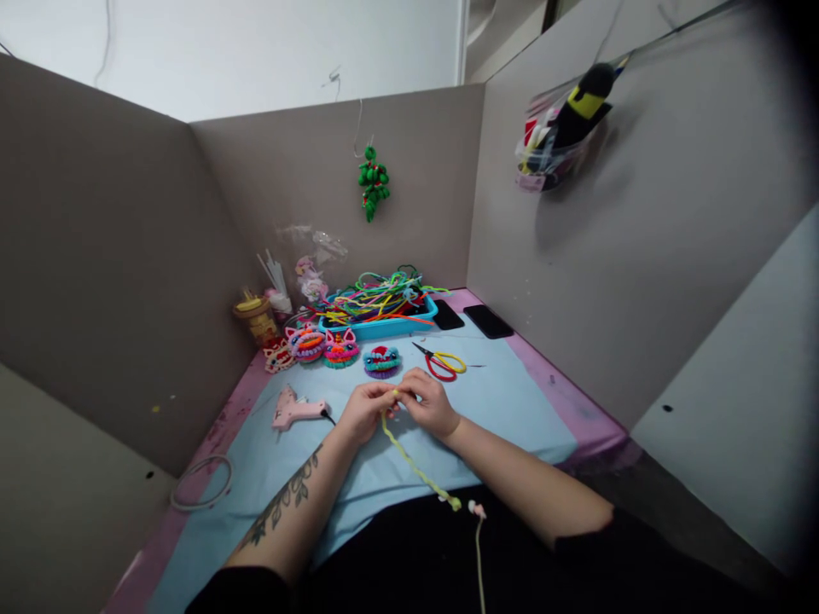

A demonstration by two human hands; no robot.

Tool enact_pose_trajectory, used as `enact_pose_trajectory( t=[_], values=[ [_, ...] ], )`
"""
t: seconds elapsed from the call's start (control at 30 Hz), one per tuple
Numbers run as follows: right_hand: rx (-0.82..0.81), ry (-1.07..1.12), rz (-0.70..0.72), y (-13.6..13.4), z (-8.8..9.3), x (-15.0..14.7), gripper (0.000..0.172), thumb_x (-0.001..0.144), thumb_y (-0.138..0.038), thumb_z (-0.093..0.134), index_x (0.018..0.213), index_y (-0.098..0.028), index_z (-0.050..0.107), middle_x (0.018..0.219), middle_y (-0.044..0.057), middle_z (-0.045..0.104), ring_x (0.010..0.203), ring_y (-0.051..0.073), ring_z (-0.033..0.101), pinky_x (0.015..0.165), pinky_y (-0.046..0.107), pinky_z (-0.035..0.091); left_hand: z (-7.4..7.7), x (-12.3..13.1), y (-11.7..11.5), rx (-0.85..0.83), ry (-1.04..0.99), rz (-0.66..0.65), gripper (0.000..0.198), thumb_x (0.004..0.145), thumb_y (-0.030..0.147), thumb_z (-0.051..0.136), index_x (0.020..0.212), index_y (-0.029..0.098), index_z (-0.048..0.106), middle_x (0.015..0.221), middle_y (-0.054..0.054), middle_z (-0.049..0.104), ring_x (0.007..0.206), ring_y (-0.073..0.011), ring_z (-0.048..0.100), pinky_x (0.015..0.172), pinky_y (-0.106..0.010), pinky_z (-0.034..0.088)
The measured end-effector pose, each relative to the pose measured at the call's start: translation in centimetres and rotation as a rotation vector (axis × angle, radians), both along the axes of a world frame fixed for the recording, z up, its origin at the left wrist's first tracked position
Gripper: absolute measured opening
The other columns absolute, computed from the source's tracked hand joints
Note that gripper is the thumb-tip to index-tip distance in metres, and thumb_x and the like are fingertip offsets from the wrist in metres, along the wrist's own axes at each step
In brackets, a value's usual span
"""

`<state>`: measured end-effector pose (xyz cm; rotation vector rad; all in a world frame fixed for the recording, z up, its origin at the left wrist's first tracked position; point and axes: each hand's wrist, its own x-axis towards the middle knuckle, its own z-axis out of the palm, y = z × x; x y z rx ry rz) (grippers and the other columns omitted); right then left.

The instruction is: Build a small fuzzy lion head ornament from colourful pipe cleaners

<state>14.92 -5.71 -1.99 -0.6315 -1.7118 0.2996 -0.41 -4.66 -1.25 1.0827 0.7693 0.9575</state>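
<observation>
My left hand [364, 412] and my right hand [430, 402] meet over the light blue mat [512, 401], both pinching the top end of a yellow-green pipe cleaner [415, 467]. The pipe cleaner trails down toward me, ending near a small pink piece [474, 509] over my lap. A round blue, red and purple pipe-cleaner craft [382, 361] lies just beyond my fingers.
A pink glue gun [295, 410] lies left of my hands, red-and-yellow scissors [441, 362] to the right. Behind are two finished colourful crafts [323, 345], a blue tray of pipe cleaners [380, 311], two phones [470, 319], a wire hoop [203, 482], and brown partition walls.
</observation>
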Motion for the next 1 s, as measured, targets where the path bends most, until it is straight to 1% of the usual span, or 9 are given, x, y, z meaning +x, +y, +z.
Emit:
enact_pose_trajectory(
  t=[0.2, 0.4, 0.5, 0.6, 0.7, 0.8, 0.87, 1.0],
  values=[
    [-0.081, 0.051, -0.060, -0.2, 0.2, -0.2, 0.007, 0.081, -0.017, 0.055, 0.075, -0.019, 0.058, 0.074, 0.002, 0.053, 0.070, 0.014, 0.052, 0.062, 0.028, 0.044, 0.5, 0.3, -0.2, 0.016, 0.007, 0.012, 0.030, 0.061, 0.035, 0.076, 0.076, 0.010, 0.070, 0.057, -0.002, 0.061, 0.049, -0.0071, 0.048, 0.050, -0.020, 0.035],
    [-0.041, 0.037, -0.098, -0.5, 0.6, -0.4, 0.009, 0.082, -0.018, 0.053, 0.074, -0.019, 0.056, 0.073, 0.002, 0.052, 0.068, 0.015, 0.051, 0.060, 0.028, 0.043, 0.5, 0.6, -0.4, -0.003, -0.053, 0.022, 0.025, 0.062, 0.033, 0.075, 0.073, 0.011, 0.067, 0.059, -0.001, 0.060, 0.051, -0.0071, 0.049, 0.051, -0.019, 0.037],
    [-0.022, -0.008, -0.111, -0.6, 0.5, -0.4, 0.009, 0.083, -0.017, 0.051, 0.077, -0.020, 0.057, 0.075, 0.003, 0.052, 0.073, 0.016, 0.052, 0.065, 0.030, 0.046, 0.3, 0.7, -0.6, -0.016, -0.072, 0.030, 0.022, 0.062, 0.030, 0.075, 0.072, 0.012, 0.067, 0.060, 0.000, 0.060, 0.052, -0.0072, 0.049, 0.051, -0.019, 0.038],
    [0.031, -0.072, -0.131, -0.6, 0.3, -0.2, 0.011, 0.083, -0.015, 0.049, 0.080, -0.020, 0.057, 0.077, 0.005, 0.054, 0.079, 0.018, 0.052, 0.070, 0.034, 0.047, 0.3, 0.7, -0.6, -0.025, -0.070, 0.045, 0.023, 0.061, 0.029, 0.076, 0.072, 0.011, 0.067, 0.058, -0.001, 0.059, 0.052, -0.0078, 0.050, 0.052, -0.020, 0.038],
    [0.096, -0.135, -0.155, -0.5, 0.0, 0.0, 0.012, 0.083, -0.013, 0.048, 0.084, -0.020, 0.058, 0.079, 0.006, 0.054, 0.080, 0.019, 0.051, 0.072, 0.035, 0.047, 0.1, 0.7, -0.6, -0.028, -0.062, 0.058, 0.025, 0.059, 0.029, 0.077, 0.071, 0.009, 0.067, 0.056, -0.001, 0.059, 0.050, -0.0081, 0.050, 0.051, -0.020, 0.038],
    [0.135, -0.182, -0.150, -0.2, -0.4, 0.1, 0.013, 0.083, -0.011, 0.048, 0.084, -0.019, 0.058, 0.079, 0.007, 0.054, 0.079, 0.020, 0.050, 0.073, 0.036, 0.046, 0.0, 0.6, -0.4, -0.034, -0.034, 0.073, 0.026, 0.058, 0.030, 0.077, 0.068, 0.008, 0.067, 0.053, -0.002, 0.059, 0.048, -0.0081, 0.050, 0.050, -0.021, 0.036],
    [0.132, -0.196, -0.138, 0.1, -0.6, 0.2, 0.014, 0.083, -0.011, 0.047, 0.083, -0.019, 0.058, 0.079, 0.007, 0.054, 0.079, 0.020, 0.050, 0.072, 0.035, 0.046, -0.1, 0.6, -0.2, -0.035, -0.005, 0.073, 0.026, 0.057, 0.030, 0.076, 0.066, 0.008, 0.066, 0.051, -0.002, 0.058, 0.047, -0.0082, 0.049, 0.049, -0.020, 0.034],
    [0.057, -0.164, -0.120, 0.6, -0.8, 0.3, 0.014, 0.085, -0.013, 0.047, 0.081, -0.020, 0.059, 0.078, 0.005, 0.054, 0.078, 0.019, 0.052, 0.072, 0.034, 0.046, 0.1, 0.4, 0.0, -0.046, 0.034, 0.046, 0.027, 0.057, 0.032, 0.076, 0.067, 0.008, 0.065, 0.051, -0.001, 0.056, 0.045, -0.0076, 0.047, 0.047, -0.020, 0.031]
  ],
)
